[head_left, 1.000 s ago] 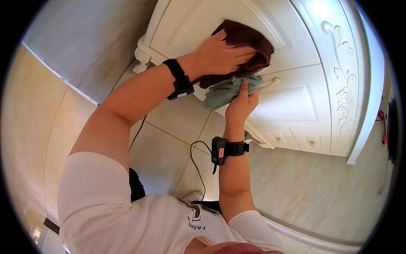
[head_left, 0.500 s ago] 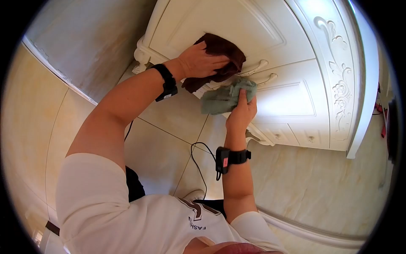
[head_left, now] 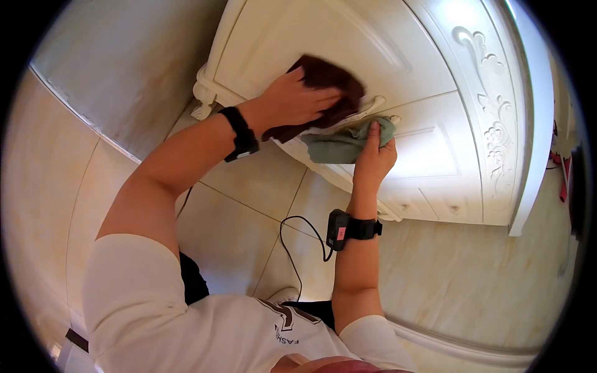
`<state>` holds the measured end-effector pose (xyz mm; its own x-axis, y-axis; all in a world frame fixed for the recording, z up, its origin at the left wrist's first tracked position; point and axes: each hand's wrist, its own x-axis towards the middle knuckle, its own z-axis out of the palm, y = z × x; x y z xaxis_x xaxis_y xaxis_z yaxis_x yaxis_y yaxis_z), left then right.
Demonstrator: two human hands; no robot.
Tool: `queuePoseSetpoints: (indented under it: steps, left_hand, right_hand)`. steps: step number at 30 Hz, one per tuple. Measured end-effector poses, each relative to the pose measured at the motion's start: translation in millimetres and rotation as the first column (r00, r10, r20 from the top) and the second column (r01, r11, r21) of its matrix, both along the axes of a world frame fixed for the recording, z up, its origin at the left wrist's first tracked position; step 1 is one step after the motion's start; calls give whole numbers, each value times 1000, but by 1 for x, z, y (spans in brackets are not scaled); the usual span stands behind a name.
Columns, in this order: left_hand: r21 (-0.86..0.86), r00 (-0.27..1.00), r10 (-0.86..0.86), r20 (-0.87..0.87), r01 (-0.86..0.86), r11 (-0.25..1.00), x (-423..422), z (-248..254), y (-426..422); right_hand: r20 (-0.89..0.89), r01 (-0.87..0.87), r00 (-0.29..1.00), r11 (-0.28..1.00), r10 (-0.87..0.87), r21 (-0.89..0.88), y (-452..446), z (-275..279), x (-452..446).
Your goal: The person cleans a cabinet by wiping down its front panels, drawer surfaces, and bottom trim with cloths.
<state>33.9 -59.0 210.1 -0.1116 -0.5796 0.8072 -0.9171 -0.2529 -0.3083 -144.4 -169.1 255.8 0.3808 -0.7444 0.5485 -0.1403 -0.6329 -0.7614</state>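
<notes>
The fingers of the left hand [head_left: 295, 99] lie almost flat and a little apart on a dark brown cloth [head_left: 326, 74]; its thumb I cannot see. The fingers of the right hand [head_left: 376, 160] are closed narrow, with the thumb pressing on a grey-green cloth [head_left: 336, 148]. The brown cloth is wrinkled, a bit blurred, and is against the front of a white cabinet [head_left: 429, 143], near the upper handle [head_left: 373, 105]. The green one is bunched at the thumb, covers part of the lower handle [head_left: 396, 119], and its other end goes to the left below the brown cloth. The left arm reaches across with a bent elbow; the right arm goes up nearly straight. Both wrists wear black straps. The cabinet has smooth raised panels and carved, curling leaf shapes, above shiny floor tiles [head_left: 230, 230].
</notes>
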Motion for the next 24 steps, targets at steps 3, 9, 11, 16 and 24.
queuePoseSetpoints:
  steps: [3, 9, 11, 16, 24]
  left_hand:
    - [-215, 999, -10, -36, 2, 977, -20, 67, -11]
    - [-243, 959, -120, -255, 56, 968, 12, 92, 10]
    - [-372, 991, -12, -134, -39, 927, 37, 79, 26]
    - [-336, 982, 125, -140, -166, 927, 66, 39, 46]
    - [170, 970, 168, -178, -138, 976, 69, -108, 74]
  right_hand:
    - [-22, -36, 999, 998, 35, -49, 4, 2, -4]
    - [55, -9, 998, 997, 13, -72, 3, -4, 0]
    - [50, 5, 999, 995, 0, -99, 6, -1, 1]
    - [36, -13, 999, 1000, 13, 11, 6, -8, 2]
    - [79, 32, 997, 993, -23, -113, 4, -12, 4]
